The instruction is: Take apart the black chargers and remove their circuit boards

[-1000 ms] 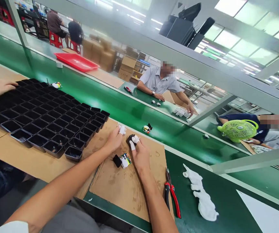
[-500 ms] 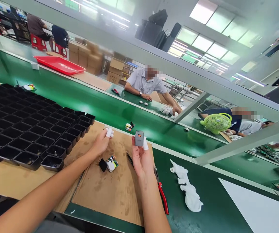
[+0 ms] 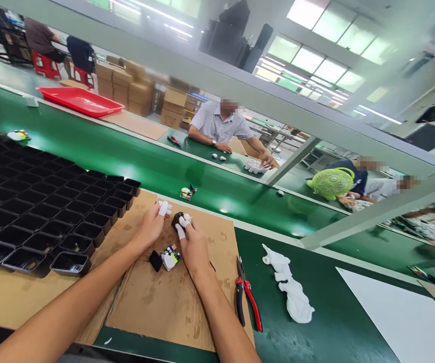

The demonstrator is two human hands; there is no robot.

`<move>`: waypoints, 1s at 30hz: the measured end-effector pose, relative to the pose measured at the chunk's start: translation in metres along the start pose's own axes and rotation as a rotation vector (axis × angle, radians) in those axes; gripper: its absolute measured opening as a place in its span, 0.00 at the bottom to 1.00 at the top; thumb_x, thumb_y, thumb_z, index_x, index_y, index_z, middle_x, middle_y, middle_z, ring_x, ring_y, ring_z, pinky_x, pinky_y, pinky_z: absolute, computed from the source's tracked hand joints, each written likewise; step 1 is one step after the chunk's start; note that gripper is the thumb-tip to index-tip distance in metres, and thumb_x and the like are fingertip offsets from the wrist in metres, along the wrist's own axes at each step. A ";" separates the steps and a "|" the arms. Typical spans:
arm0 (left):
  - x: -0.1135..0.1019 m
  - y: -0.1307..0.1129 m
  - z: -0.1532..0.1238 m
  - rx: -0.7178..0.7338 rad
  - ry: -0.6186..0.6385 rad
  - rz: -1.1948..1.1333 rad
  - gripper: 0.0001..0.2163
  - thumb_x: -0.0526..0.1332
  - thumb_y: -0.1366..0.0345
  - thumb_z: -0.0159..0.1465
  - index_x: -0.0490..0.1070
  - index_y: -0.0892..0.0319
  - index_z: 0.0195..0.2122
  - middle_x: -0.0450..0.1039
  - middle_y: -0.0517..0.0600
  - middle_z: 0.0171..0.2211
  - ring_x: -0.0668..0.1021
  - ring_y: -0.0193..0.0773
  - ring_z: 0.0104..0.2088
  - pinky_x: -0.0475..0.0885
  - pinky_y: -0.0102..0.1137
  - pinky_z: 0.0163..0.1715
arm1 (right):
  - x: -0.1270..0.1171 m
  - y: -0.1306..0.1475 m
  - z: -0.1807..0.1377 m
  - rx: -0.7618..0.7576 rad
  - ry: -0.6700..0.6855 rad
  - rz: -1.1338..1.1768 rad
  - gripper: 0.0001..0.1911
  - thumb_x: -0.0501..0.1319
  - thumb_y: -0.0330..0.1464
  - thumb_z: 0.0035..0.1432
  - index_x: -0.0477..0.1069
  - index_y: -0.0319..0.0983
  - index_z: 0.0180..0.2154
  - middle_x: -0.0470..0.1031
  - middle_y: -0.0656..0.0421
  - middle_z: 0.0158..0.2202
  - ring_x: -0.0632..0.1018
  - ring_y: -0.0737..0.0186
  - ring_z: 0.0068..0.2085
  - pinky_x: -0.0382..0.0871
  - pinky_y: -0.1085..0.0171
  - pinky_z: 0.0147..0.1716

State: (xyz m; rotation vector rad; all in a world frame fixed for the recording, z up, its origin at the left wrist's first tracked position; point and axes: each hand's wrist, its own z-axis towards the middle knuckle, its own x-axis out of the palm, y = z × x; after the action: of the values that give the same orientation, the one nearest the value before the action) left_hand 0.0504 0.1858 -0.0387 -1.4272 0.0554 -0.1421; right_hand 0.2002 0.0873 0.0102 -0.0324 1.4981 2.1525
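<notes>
My right hand [image 3: 194, 239], white finger cots on its fingers, grips a small black plastic case [image 3: 177, 220] above the cardboard. Just left of it my left hand [image 3: 152, 224] is closed, with white cots on its fingertips; whatever it may hold is hidden. Below both hands a small circuit board [image 3: 170, 257] with a white lump and colourful parts lies on the cardboard sheet [image 3: 153, 312], joined by a black flat piece [image 3: 155, 260] at its left. Red-and-black pliers [image 3: 247, 295] lie to the right of my right forearm.
Rows of black open cups [image 3: 51, 212] fill the left side. A crumpled white cloth strip [image 3: 289, 287] and a white sheet [image 3: 387, 317] lie on the right. Beyond the green belt [image 3: 217, 201], carrying another circuit board [image 3: 187, 192], sit co-workers, a red tray [image 3: 81, 102] and a green fan [image 3: 333, 182].
My right hand has moved left, turning from palm-up to palm-down with the case, now beside my left hand. The pliers are now fully visible. The view has shifted slightly.
</notes>
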 end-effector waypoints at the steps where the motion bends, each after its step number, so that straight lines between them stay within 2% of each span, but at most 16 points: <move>1: 0.000 -0.003 -0.001 -0.003 -0.001 0.001 0.25 0.60 0.39 0.77 0.79 0.59 0.46 0.84 0.53 0.43 0.85 0.46 0.44 0.81 0.45 0.52 | 0.001 -0.002 0.000 -0.013 0.027 -0.049 0.07 0.73 0.39 0.66 0.87 0.46 0.45 0.86 0.50 0.53 0.86 0.45 0.55 0.79 0.47 0.64; 4: 0.000 -0.010 -0.004 -0.015 0.000 0.012 0.32 0.54 0.30 0.74 0.78 0.57 0.41 0.85 0.55 0.39 0.86 0.51 0.42 0.80 0.46 0.50 | 0.000 -0.009 0.001 -0.050 0.046 -0.161 0.14 0.69 0.37 0.69 0.85 0.44 0.54 0.84 0.47 0.56 0.85 0.44 0.57 0.80 0.44 0.63; 6: 0.000 -0.014 -0.004 -0.013 0.007 0.019 0.33 0.54 0.28 0.71 0.77 0.56 0.39 0.85 0.56 0.38 0.86 0.53 0.42 0.79 0.47 0.50 | -0.002 -0.015 0.004 -0.074 0.055 -0.208 0.20 0.69 0.36 0.70 0.81 0.43 0.60 0.83 0.46 0.59 0.84 0.43 0.60 0.79 0.42 0.64; 9: 0.001 -0.017 -0.005 -0.008 0.021 0.024 0.33 0.54 0.27 0.70 0.77 0.55 0.39 0.85 0.56 0.39 0.85 0.55 0.43 0.79 0.48 0.50 | -0.007 -0.022 0.019 -0.123 0.105 -0.254 0.20 0.71 0.38 0.72 0.79 0.41 0.61 0.84 0.49 0.59 0.85 0.46 0.59 0.81 0.42 0.63; 12: 0.003 -0.017 -0.005 -0.015 0.027 0.032 0.33 0.53 0.26 0.68 0.75 0.54 0.38 0.84 0.56 0.38 0.85 0.55 0.42 0.79 0.48 0.49 | -0.020 -0.028 0.052 -0.165 0.102 -0.301 0.19 0.70 0.42 0.76 0.78 0.40 0.61 0.82 0.51 0.60 0.85 0.50 0.56 0.84 0.45 0.58; 17: 0.008 -0.020 -0.007 -0.012 0.034 0.052 0.30 0.54 0.28 0.68 0.71 0.52 0.35 0.80 0.52 0.33 0.82 0.52 0.37 0.78 0.46 0.46 | -0.056 -0.045 0.130 -0.160 -0.078 -0.426 0.20 0.69 0.42 0.77 0.77 0.41 0.63 0.79 0.50 0.64 0.83 0.49 0.58 0.83 0.45 0.58; 20: 0.012 -0.024 -0.009 -0.002 0.038 0.059 0.28 0.53 0.30 0.69 0.69 0.51 0.33 0.77 0.51 0.30 0.81 0.52 0.37 0.77 0.44 0.44 | -0.067 -0.057 0.157 -0.127 -0.146 -0.483 0.20 0.69 0.42 0.76 0.76 0.40 0.63 0.79 0.50 0.63 0.84 0.49 0.57 0.84 0.46 0.57; 25: 0.017 -0.030 -0.008 0.000 0.054 0.070 0.26 0.53 0.32 0.70 0.65 0.50 0.32 0.74 0.49 0.30 0.80 0.51 0.37 0.77 0.44 0.45 | -0.057 -0.065 0.157 -0.099 -0.210 -0.573 0.22 0.70 0.42 0.76 0.76 0.40 0.64 0.79 0.50 0.64 0.83 0.48 0.59 0.83 0.44 0.58; 28: 0.019 -0.032 -0.007 -0.012 0.059 0.070 0.24 0.52 0.35 0.72 0.65 0.50 0.34 0.76 0.51 0.33 0.80 0.53 0.41 0.76 0.45 0.47 | -0.038 -0.055 0.155 -0.140 -0.208 -0.611 0.24 0.70 0.41 0.75 0.75 0.40 0.66 0.76 0.49 0.68 0.81 0.44 0.64 0.80 0.40 0.62; 30: 0.019 -0.033 -0.006 -0.027 0.059 0.072 0.22 0.52 0.38 0.73 0.65 0.51 0.35 0.77 0.52 0.35 0.80 0.53 0.42 0.76 0.45 0.48 | -0.018 -0.046 0.160 -0.198 -0.143 -0.601 0.23 0.71 0.42 0.75 0.76 0.40 0.64 0.77 0.49 0.66 0.82 0.45 0.62 0.81 0.41 0.61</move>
State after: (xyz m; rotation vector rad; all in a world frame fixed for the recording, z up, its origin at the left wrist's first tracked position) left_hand 0.0663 0.1727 -0.0057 -1.4457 0.1580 -0.1244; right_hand 0.2773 0.2327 0.0380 -0.3443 1.0199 1.7559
